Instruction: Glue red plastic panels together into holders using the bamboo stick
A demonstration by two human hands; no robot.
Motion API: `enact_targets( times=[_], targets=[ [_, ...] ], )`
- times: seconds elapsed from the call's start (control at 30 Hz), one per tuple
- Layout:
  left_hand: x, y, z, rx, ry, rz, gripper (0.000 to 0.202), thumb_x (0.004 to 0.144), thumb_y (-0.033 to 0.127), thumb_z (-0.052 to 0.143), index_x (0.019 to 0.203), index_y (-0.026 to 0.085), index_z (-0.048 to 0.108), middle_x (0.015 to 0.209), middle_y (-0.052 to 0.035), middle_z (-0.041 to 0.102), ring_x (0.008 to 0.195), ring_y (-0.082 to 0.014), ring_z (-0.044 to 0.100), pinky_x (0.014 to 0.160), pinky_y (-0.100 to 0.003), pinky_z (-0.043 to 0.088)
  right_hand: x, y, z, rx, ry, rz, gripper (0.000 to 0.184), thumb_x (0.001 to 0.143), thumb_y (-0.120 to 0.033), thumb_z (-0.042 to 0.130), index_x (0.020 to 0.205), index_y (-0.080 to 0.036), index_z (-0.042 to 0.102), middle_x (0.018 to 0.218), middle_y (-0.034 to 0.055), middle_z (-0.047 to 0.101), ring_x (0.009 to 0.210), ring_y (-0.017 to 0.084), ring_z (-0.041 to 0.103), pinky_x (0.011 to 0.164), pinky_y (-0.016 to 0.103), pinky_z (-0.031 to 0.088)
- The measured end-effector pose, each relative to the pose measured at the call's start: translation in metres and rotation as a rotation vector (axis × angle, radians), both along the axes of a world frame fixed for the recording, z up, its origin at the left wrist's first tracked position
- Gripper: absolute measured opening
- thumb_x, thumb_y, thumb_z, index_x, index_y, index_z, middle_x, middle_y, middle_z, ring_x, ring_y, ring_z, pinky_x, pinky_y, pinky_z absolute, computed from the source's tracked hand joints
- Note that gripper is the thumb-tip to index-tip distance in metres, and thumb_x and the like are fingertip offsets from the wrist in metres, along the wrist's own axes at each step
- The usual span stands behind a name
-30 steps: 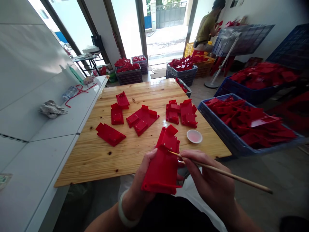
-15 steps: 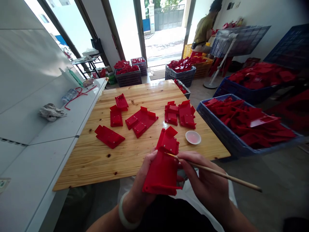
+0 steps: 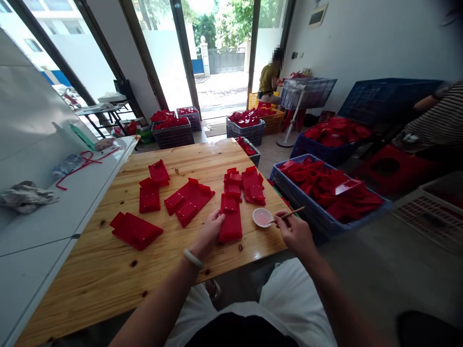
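My left hand (image 3: 210, 232) is closed on the left edge of a red plastic part (image 3: 231, 225), a flat panel with a raised block near its far end, low over the wooden table (image 3: 159, 265). Between the thumb and fingers of my right hand (image 3: 293, 232) is a thin paintbrush (image 3: 291, 213). Its tip reaches into a small white dish (image 3: 262, 218) of pale pink liquid. Just beyond the held part sit more red parts (image 3: 253, 185). Further left on the table are a joined red assembly (image 3: 188, 201), two touching red pieces (image 3: 149, 195) and a single one (image 3: 136, 230).
Blue crates of red parts (image 3: 383, 205) stand beyond the table's right edge. A white counter (image 3: 39, 231) runs along the left, with a cloth (image 3: 27, 195) and bottle (image 3: 68, 165). One person (image 3: 268, 79) works near the doorway; another's striped sleeve (image 3: 437, 115) shows at right.
The red part has moved forward and down from near my lap to the table. My right hand has carried the brush from that part to the dish. The view has tilted up and right.
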State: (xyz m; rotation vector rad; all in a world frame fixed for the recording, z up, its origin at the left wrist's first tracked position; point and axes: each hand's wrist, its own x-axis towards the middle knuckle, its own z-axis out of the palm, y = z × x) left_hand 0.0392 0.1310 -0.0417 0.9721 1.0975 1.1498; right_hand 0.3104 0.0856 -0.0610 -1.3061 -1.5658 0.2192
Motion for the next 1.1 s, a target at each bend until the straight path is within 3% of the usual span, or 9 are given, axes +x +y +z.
enact_targets(
  times=[0.07,0.17,0.27,0.37,0.53,0.67,0.83,0.93,1.1],
  targets=[
    [0.01,0.007,-0.003,0.04,0.036,-0.008,0.047,0.09,0.015,0.07,0.137,0.013,0.072,0.113,-0.0136,0.086,0.093,-0.0254,0.083,0.091,-0.038,0.069,0.001,0.002,-0.005,-0.039,-0.017,-0.005,0.035,0.107,-0.051,0.059,0.093,-0.02,0.071,0.082,0.0044,0.077,0.072,0.02,0.075,0.068,0.034,0.059],
    [0.014,0.014,-0.007,0.1,0.114,0.006,0.071,0.093,0.019,0.066,0.163,0.013,0.051,0.118,-0.0146,0.085,0.096,-0.0264,0.083,0.091,-0.041,0.069,0.001,0.005,-0.008,-0.089,-0.033,-0.006,0.045,0.108,-0.06,0.06,0.095,-0.019,0.072,0.084,0.0026,0.075,0.074,0.018,0.072,0.075,0.036,0.059],
    [0.01,0.02,-0.007,0.167,0.234,0.024,0.077,0.096,0.022,0.062,0.17,0.015,0.042,0.122,-0.0154,0.084,0.101,-0.0281,0.083,0.094,-0.045,0.069,0.001,0.007,-0.009,-0.125,-0.038,-0.008,0.049,0.107,-0.066,0.06,0.096,-0.019,0.073,0.082,0.002,0.074,0.074,0.018,0.072,0.078,0.037,0.059],
    [0.005,0.026,-0.001,0.257,0.398,0.05,0.07,0.094,0.018,0.063,0.163,0.016,0.054,0.129,-0.0158,0.082,0.118,-0.0307,0.079,0.109,-0.05,0.063,0.0,0.009,-0.008,-0.139,-0.03,-0.024,0.053,0.106,-0.069,0.056,0.097,-0.019,0.072,0.083,0.004,0.076,0.075,0.02,0.074,0.076,0.038,0.06],
    [-0.015,0.017,0.019,0.439,0.71,0.137,0.052,0.094,0.013,0.064,0.146,0.014,0.071,0.15,-0.0184,0.071,0.15,-0.0339,0.058,0.134,-0.052,0.039,-0.005,0.005,-0.002,-0.139,-0.002,-0.063,0.063,0.101,-0.08,0.049,0.094,-0.022,0.074,0.079,0.0107,0.081,0.073,0.029,0.079,0.068,0.039,0.059],
    [-0.06,0.002,0.038,0.491,0.968,0.269,0.046,0.101,0.016,0.061,0.145,0.015,0.072,0.154,-0.0177,0.067,0.15,-0.0313,0.056,0.135,-0.046,0.036,-0.006,0.002,-0.002,-0.14,0.034,-0.1,0.071,0.093,-0.092,0.051,0.086,-0.025,0.074,0.073,0.0114,0.081,0.067,0.032,0.079,0.062,0.04,0.055],
    [-0.127,-0.002,0.057,0.327,1.223,0.453,0.043,0.107,0.018,0.057,0.147,0.006,0.066,0.143,-0.0253,0.068,0.139,-0.035,0.064,0.125,-0.053,0.046,0.0,0.007,-0.009,-0.16,0.056,-0.166,0.079,0.081,-0.101,0.052,0.086,-0.026,0.076,0.074,0.0125,0.082,0.071,0.039,0.081,0.064,0.046,0.055],
    [-0.141,0.005,0.064,0.259,1.302,0.389,0.031,0.11,0.025,0.061,0.137,0.013,0.071,0.134,-0.0157,0.075,0.128,-0.0287,0.071,0.116,-0.051,0.054,0.002,0.009,-0.014,-0.167,0.055,-0.186,0.079,0.081,-0.101,0.052,0.09,-0.027,0.077,0.075,0.0115,0.082,0.073,0.039,0.081,0.063,0.046,0.055],
    [-0.123,0.02,0.063,0.19,1.398,0.127,0.031,0.102,0.046,0.077,0.11,0.016,0.076,0.12,-0.0088,0.078,0.117,-0.0264,0.073,0.111,-0.052,0.056,0.0,0.009,-0.017,-0.147,0.061,-0.187,0.074,0.081,-0.097,0.057,0.091,-0.027,0.078,0.071,0.0106,0.08,0.071,0.04,0.081,0.06,0.046,0.053]
  ],
)
